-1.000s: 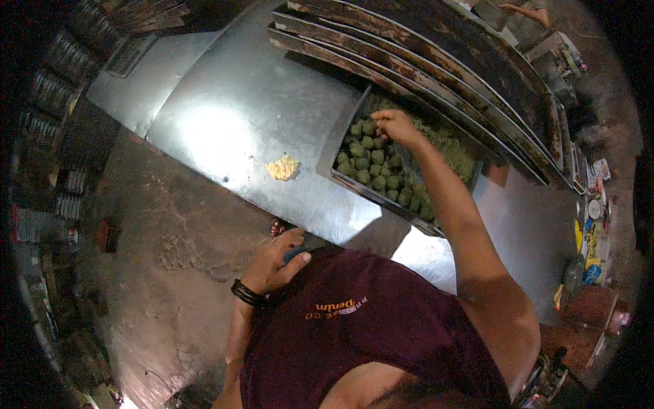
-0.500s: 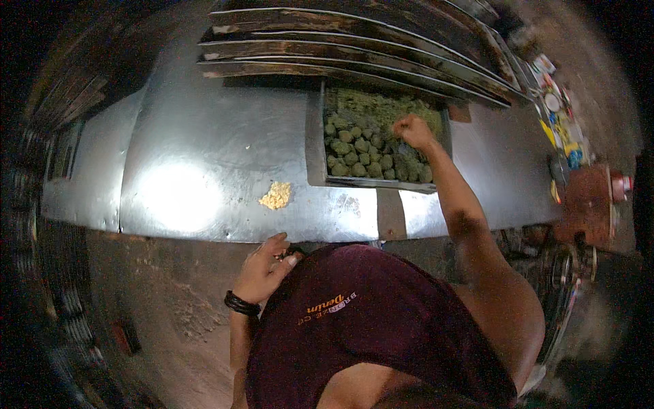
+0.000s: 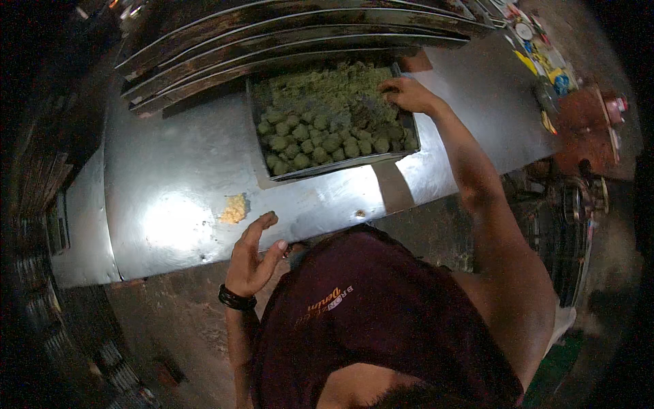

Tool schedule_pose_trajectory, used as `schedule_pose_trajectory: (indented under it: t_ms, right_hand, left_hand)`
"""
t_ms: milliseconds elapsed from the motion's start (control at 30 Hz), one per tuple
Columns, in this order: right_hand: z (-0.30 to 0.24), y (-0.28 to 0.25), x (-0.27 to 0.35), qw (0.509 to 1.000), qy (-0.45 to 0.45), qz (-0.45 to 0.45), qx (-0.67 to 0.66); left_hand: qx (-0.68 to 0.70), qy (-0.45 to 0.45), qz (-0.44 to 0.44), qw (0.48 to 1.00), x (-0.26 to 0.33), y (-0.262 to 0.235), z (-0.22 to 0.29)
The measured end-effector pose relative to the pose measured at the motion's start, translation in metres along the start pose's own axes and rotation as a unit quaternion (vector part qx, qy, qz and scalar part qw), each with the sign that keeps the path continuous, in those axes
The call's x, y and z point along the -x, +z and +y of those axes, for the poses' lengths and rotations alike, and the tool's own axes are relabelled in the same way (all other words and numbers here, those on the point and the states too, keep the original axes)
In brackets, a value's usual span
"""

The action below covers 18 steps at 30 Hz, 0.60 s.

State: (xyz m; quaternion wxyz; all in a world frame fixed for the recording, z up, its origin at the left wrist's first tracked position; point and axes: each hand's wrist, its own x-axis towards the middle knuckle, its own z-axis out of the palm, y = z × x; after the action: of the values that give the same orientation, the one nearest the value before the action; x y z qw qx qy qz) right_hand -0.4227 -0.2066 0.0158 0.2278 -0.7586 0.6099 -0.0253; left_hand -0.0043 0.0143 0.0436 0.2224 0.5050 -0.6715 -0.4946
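A rectangular metal tray holds rows of rough green balls on its near side. Loose green crumbly mixture fills its far part. At the tray's far right, my right hand is over the mixture, its fingers curled together; whatever is in them is hidden. By the table's near edge, my left hand has its thumb and fingers apart, holding nothing. Green residue coats one of its fingertips. Just beyond that hand, a small heap of yellow crumbly stuff lies on the metal table.
Long dark trays or boards are stacked behind the tray. Off to the right are colourful packets and a reddish-brown surface. The table's near edge runs in front of my body.
My right hand has moved to the far right edge of the tray. My left hand has come forward, fingers spreading over the table edge. The whole view has turned.
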Motion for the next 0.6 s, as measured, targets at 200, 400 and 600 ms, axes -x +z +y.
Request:
schedule_pose_trajectory:
  t_ms: [200,400,600]
  right_hand:
    - [0.020,-0.007,0.022,0.982,-0.098,-0.106,-0.124]
    - [0.036,-0.014,-0.028,0.953,-0.278,-0.120,0.030]
    - [0.015,0.019,-0.069,0.867,-0.396,-0.229,0.199]
  left_hand:
    - [-0.012,0.130,0.209,0.969,-0.063,0.088,0.019]
    - [-0.104,0.119,0.563,0.812,-0.163,0.083,0.002]
    - [-0.113,0.046,0.641,0.758,-0.196,0.090,-0.034]
